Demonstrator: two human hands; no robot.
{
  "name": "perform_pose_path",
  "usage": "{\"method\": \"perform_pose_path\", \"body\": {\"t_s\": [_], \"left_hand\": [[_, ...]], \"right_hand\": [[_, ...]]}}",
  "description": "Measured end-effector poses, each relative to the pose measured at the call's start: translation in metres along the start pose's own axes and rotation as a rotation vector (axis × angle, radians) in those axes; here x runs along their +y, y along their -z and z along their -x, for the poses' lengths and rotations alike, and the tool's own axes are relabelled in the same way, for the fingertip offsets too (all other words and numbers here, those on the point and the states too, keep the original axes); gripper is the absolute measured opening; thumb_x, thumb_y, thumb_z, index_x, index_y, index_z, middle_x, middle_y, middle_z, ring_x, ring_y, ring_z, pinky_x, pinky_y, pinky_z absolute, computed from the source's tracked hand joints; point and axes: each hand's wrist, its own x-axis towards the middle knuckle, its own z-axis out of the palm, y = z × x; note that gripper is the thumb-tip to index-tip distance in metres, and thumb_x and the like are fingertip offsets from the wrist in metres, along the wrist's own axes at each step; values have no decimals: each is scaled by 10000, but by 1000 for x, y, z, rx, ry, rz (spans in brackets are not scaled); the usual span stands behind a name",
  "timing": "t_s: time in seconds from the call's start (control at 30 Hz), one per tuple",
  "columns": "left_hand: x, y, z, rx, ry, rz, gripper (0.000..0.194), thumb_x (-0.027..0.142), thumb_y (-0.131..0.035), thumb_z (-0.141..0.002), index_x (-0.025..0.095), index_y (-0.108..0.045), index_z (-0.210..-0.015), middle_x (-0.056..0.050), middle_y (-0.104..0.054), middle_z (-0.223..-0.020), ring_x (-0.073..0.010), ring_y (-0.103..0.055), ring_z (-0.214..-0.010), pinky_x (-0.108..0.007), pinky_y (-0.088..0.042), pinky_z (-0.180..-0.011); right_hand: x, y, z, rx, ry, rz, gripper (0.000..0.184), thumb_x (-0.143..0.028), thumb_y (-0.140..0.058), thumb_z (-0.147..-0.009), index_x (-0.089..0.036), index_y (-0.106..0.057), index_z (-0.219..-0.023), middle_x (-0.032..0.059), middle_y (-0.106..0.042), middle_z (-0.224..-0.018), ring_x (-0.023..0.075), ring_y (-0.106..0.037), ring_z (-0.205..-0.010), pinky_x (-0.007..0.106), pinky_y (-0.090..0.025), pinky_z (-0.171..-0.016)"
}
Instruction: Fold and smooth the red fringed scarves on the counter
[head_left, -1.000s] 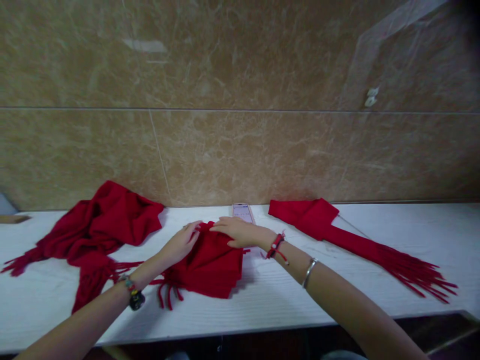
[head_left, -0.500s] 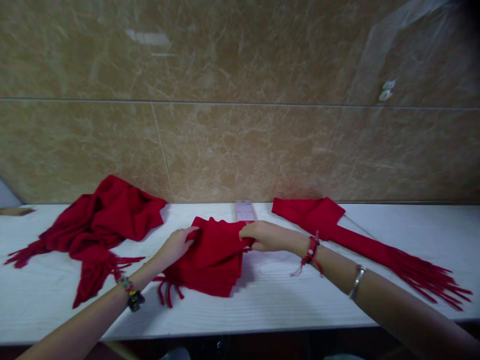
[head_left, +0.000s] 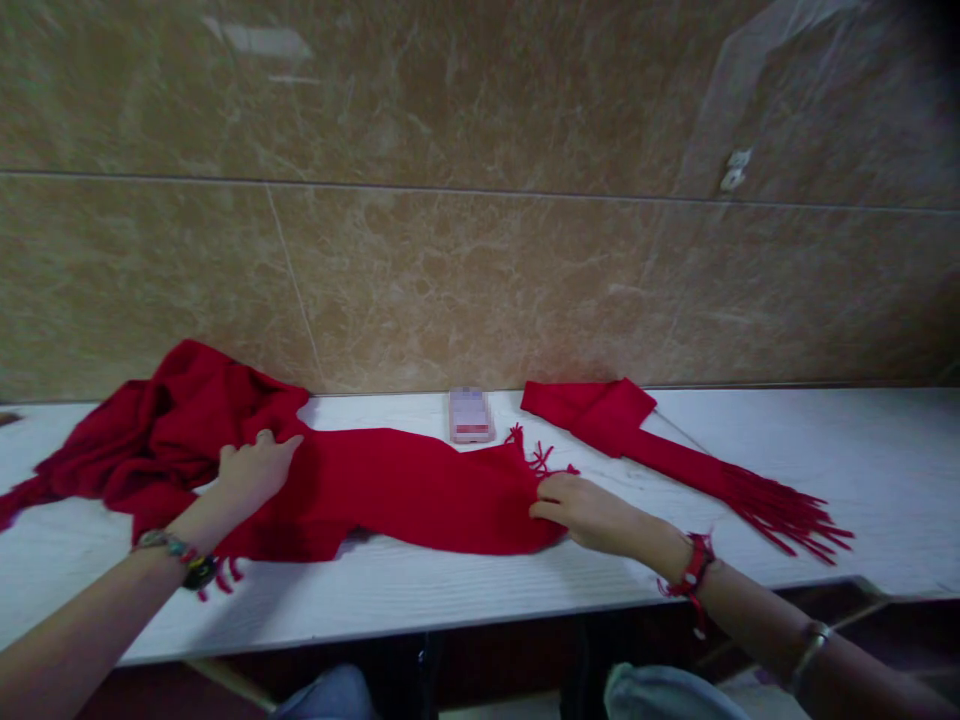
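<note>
A red fringed scarf (head_left: 427,490) stretches flat across the middle of the white table, between my two hands. My left hand (head_left: 259,468) is closed on the scarf's left part, with the fingertips partly hidden in the cloth. At the right end, near the fringe, my right hand (head_left: 577,508) pinches the scarf's edge. Beside my left hand lies a crumpled red scarf (head_left: 180,410), which meets or overlaps the stretched one; I cannot tell which. To the right, a folded red scarf (head_left: 626,425) rests with its long fringe spread out.
A phone (head_left: 470,415) lies at the back of the white table (head_left: 757,440), just behind the stretched scarf. Brown marble tiles (head_left: 480,280) rise directly behind the table. The front edge runs below my hands, with my knees (head_left: 667,692) under it.
My right hand has drawn the scarf's fringed end out to the right, so the bunched cloth now lies long and flat. My left hand has shifted left with its part.
</note>
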Motion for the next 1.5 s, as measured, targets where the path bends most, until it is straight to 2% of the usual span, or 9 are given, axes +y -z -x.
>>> {"method": "perform_pose_path", "body": {"t_s": [0.13, 0.2, 0.3, 0.43, 0.73, 1.0, 1.13, 1.23, 1.5], "left_hand": [[55, 22, -7, -73, -154, -120, 415, 206, -354, -831, 185, -450, -1234, -197, -407, -1275, -350, -448, -1074, -496, -369, -808], [92, 31, -11, -137, -271, -20, 413, 312, -355, -850, 223, -427, -1247, -156, -381, -1316, -310, -395, -1155, -478, -357, -863], [143, 35, -10, -197, -422, 120, 421, 383, -318, -866, 233, -428, -1243, -135, -327, -1362, -274, -301, -1238, -449, -323, -927], [181, 21, 1, -218, -380, 223, 485, 427, -296, -869, 212, -339, -1301, -148, -258, -1395, -303, -222, -1273, -477, -292, -948], [185, -11, 13, -291, -315, 321, 623, 548, -232, -838, 220, -174, -1365, -156, -171, -1417, -328, -138, -1290, -541, -216, -966], [193, 4, 10, -404, -251, 273, 598, 503, -265, -838, 193, -243, -1349, -166, -161, -1416, -363, -129, -1281, -560, -218, -957], [204, 14, 12, -301, -374, 254, 532, 424, -307, -851, 180, -315, -1323, -146, -178, -1418, -344, -133, -1286, -527, -210, -982], [215, 12, 12, -252, -565, 327, 531, 454, -283, -857, 205, -307, -1326, -109, -185, -1424, -291, -147, -1296, -469, -224, -1002], [221, -4, 12, -312, -646, 401, 523, 469, -221, -867, 251, -254, -1342, -71, -187, -1426, -256, -114, -1307, -499, -129, -1024]], "right_hand": [[6, 19, -7, -99, 6, -400, 293, -96, -509, -722, -180, -599, -988, 47, -616, -950, 149, -554, -883, 257, -418, -792], [20, 25, -19, -4, -61, -494, 238, -185, -491, -773, -181, -605, -982, 41, -626, -962, 145, -564, -885, 260, -416, -816], [42, 18, -43, 253, -339, -411, 262, -194, -436, -812, -122, -590, -1012, 99, -608, -1022, 174, -537, -968, 288, -387, -865], [60, -5, -69, 92, -354, -305, 305, -211, -557, -744, -76, -586, -1016, 155, -577, -1070, 223, -520, -990, 309, -379, -862], [87, 0, -59, 77, -269, -603, 221, -320, -567, -740, -109, -583, -805, 0, -592, -689, 107, -528, -624, 205, -403, -549], [99, 8, -39, 144, -569, -222, 131, -107, -523, -728, -94, -593, -838, 111, -586, -869, 192, -538, -857, 310, -406, -766], [69, 3, -39, 238, -347, -167, 231, -156, -530, -740, -131, -553, -969, 108, -520, -1041, 192, -451, -1013, 337, -357, -883], [49, -5, -36, 122, -152, -174, 194, -121, -516, -720, -144, -560, -907, 66, -551, -925, 162, -488, -898, 293, -395, -820], [75, -3, 18, -69, -426, 0, 221, -8, -415, -677, -123, -584, -761, 94, -579, -852, 172, -517, -807, 288, -410, -728]]}}
